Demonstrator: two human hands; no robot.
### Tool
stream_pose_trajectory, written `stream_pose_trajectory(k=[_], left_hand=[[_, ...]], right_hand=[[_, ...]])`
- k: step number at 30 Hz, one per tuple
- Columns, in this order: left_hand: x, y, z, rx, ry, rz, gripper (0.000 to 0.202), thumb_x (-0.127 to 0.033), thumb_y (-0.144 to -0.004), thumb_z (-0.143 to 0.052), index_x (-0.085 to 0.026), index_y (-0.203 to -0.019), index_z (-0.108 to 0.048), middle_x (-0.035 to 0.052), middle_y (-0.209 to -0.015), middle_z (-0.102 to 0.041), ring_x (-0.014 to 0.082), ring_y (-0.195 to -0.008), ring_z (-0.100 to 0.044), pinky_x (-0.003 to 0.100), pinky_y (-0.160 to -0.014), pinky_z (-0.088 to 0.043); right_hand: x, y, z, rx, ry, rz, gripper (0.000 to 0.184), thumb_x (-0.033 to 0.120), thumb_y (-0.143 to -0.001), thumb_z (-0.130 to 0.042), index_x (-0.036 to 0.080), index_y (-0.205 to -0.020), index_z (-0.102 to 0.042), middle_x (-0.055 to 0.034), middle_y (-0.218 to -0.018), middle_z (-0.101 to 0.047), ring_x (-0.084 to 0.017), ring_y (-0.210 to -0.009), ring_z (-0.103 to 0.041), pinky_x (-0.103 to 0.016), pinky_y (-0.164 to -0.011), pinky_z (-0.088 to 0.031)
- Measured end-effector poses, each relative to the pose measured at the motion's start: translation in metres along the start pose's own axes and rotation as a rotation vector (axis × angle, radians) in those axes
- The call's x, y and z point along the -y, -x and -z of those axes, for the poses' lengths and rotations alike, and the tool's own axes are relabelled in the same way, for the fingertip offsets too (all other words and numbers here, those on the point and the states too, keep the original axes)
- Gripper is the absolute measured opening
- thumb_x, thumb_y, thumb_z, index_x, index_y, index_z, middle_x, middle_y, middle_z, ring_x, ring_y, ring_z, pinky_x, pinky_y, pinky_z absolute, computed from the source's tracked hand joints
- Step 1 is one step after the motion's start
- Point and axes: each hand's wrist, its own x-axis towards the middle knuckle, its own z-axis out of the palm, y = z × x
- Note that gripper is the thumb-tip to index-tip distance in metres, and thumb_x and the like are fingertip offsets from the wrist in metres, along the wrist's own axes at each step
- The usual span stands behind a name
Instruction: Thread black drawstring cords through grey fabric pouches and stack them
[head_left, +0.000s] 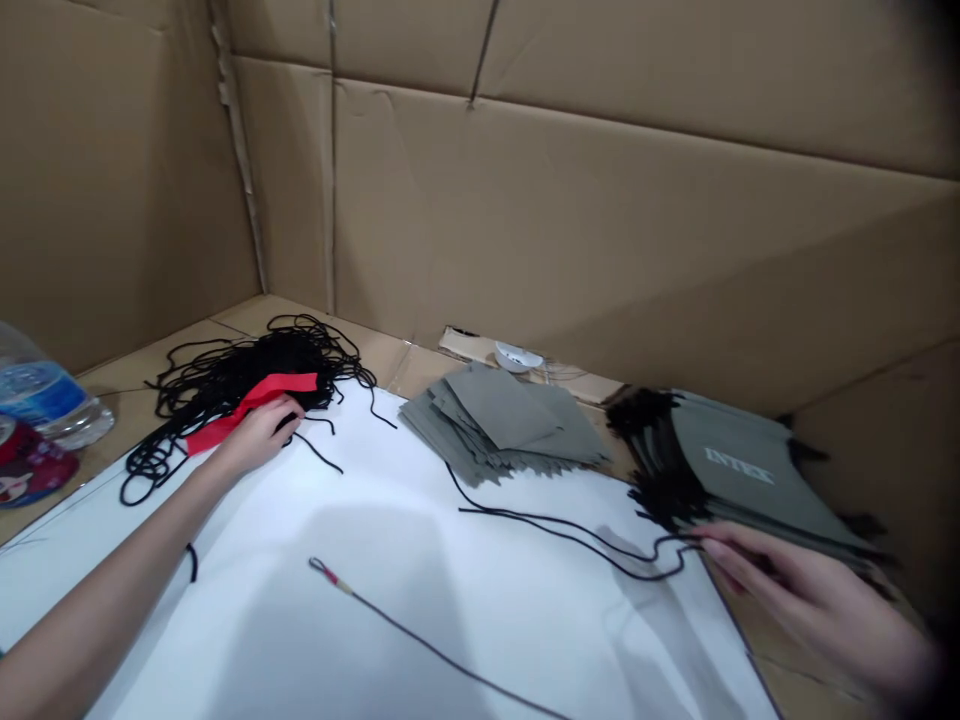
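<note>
My left hand (259, 432) reaches into a tangled bundle of black cords (247, 375) tied with a red band (251, 405) at the far left; its fingers curl closed on a cord. My right hand (802, 590) lies with fingers stretched against the near edge of a stack of grey INTEX drawstring bags (739, 475) at the right, touching the end of a loose black cord (570, 530). A second pile of plain grey bags (502, 420) sits between the two. A thin wire with a taped loop (390, 620) lies on the white sheet (420, 580).
Cardboard walls (562, 200) enclose the workspace at the back and sides. A plastic water bottle (45, 395) and a red can (26, 465) rest at the left edge. A small white cap (517, 356) sits by the back wall.
</note>
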Motion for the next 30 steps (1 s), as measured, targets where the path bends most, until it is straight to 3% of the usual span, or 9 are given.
stream_pose_trajectory(k=[5, 8, 12, 15, 17, 20, 23, 27, 30], left_hand=[[-0.054, 0.001, 0.003, -0.107, -0.285, -0.032, 0.031, -0.035, -0.090, -0.041, -0.017, -0.102, -0.064, 0.0108, -0.109, -0.065, 0.0281, -0.101, -0.060, 0.036, -0.081, -0.046], [-0.112, -0.001, -0.007, -0.033, -0.244, -0.241, 0.032, -0.034, -0.091, -0.042, -0.017, -0.087, -0.068, 0.0115, -0.101, -0.067, 0.0244, -0.091, -0.063, 0.031, -0.072, -0.048], [-0.197, -0.012, -0.034, 0.280, 0.204, -0.583, 0.039, -0.036, -0.088, -0.051, -0.017, -0.121, -0.058, 0.0118, -0.121, -0.062, 0.0234, -0.112, -0.056, 0.034, -0.096, -0.044], [-0.253, -0.024, -0.050, 0.452, 0.547, -0.573, 0.074, -0.045, -0.078, -0.066, -0.020, -0.142, -0.037, 0.0148, -0.145, -0.042, 0.0284, -0.131, -0.040, 0.042, -0.107, -0.034], [-0.280, -0.030, -0.055, 0.589, 0.787, -0.557, 0.072, -0.043, -0.079, -0.066, -0.022, -0.142, -0.037, 0.0134, -0.138, -0.050, 0.0268, -0.128, -0.045, 0.040, -0.105, -0.036], [-0.295, -0.035, -0.055, 0.852, 0.998, -0.487, 0.052, -0.040, -0.085, -0.059, -0.017, -0.131, -0.050, 0.0085, -0.094, -0.068, 0.0206, -0.094, -0.063, 0.032, -0.083, -0.048], [-0.284, -0.038, -0.055, 0.909, 0.965, -0.440, 0.041, -0.043, -0.088, -0.055, -0.012, -0.113, -0.063, 0.0031, -0.074, -0.062, 0.0142, -0.070, -0.058, 0.026, -0.067, -0.046], [-0.274, -0.043, -0.068, 0.808, 0.945, -0.422, 0.046, -0.046, -0.085, -0.057, -0.014, -0.117, -0.062, 0.0118, -0.111, -0.062, 0.0202, -0.096, -0.058, 0.029, -0.081, -0.046], [-0.293, -0.044, -0.082, 0.803, 1.067, -0.440, 0.062, -0.045, -0.083, -0.061, -0.025, -0.139, -0.042, 0.0129, -0.143, -0.041, 0.0245, -0.127, -0.043, 0.036, -0.102, -0.036]], right_hand=[[0.044, 0.000, 0.014, 0.150, -0.052, -0.081, 0.038, 0.051, -0.078, -0.051, 0.020, -0.087, -0.071, -0.0121, -0.083, -0.072, -0.024, -0.067, -0.066, -0.030, -0.056, -0.051], [0.065, 0.004, 0.022, 0.126, -0.040, -0.036, 0.042, 0.054, -0.082, -0.047, 0.019, -0.090, -0.069, -0.0073, -0.070, -0.069, -0.018, -0.052, -0.058, -0.027, -0.047, -0.045], [0.107, 0.014, 0.034, 0.071, -0.107, 0.061, 0.039, 0.051, -0.088, -0.047, 0.019, -0.093, -0.067, -0.0035, -0.068, -0.066, -0.014, -0.052, -0.054, -0.023, -0.047, -0.042], [0.141, 0.020, 0.046, 0.006, -0.147, 0.142, 0.033, 0.045, -0.090, -0.048, 0.020, -0.095, -0.068, -0.0044, -0.079, -0.069, -0.013, -0.061, -0.059, -0.021, -0.051, -0.044], [0.154, 0.021, 0.052, -0.037, -0.164, 0.180, 0.031, 0.042, -0.090, -0.049, 0.019, -0.094, -0.069, -0.0046, -0.081, -0.070, -0.013, -0.064, -0.060, -0.021, -0.054, -0.044], [0.149, 0.020, 0.058, -0.084, -0.189, 0.141, 0.031, 0.042, -0.089, -0.050, 0.018, -0.092, -0.069, -0.0026, -0.067, -0.064, -0.012, -0.054, -0.053, -0.021, -0.048, -0.039], [0.127, 0.020, 0.056, -0.112, -0.269, 0.054, 0.034, 0.046, -0.087, -0.052, 0.016, -0.091, -0.069, -0.0012, -0.060, -0.059, -0.011, -0.052, -0.048, -0.021, -0.046, -0.035], [0.109, 0.020, 0.046, -0.107, -0.391, -0.039, 0.037, 0.048, -0.085, -0.054, 0.014, -0.091, -0.068, -0.0009, -0.060, -0.057, -0.011, -0.052, -0.047, -0.021, -0.045, -0.032], [0.114, 0.019, 0.038, -0.081, -0.462, -0.025, 0.036, 0.046, -0.085, -0.054, 0.013, -0.090, -0.068, -0.0011, -0.060, -0.058, -0.011, -0.054, -0.049, -0.021, -0.048, -0.035]])
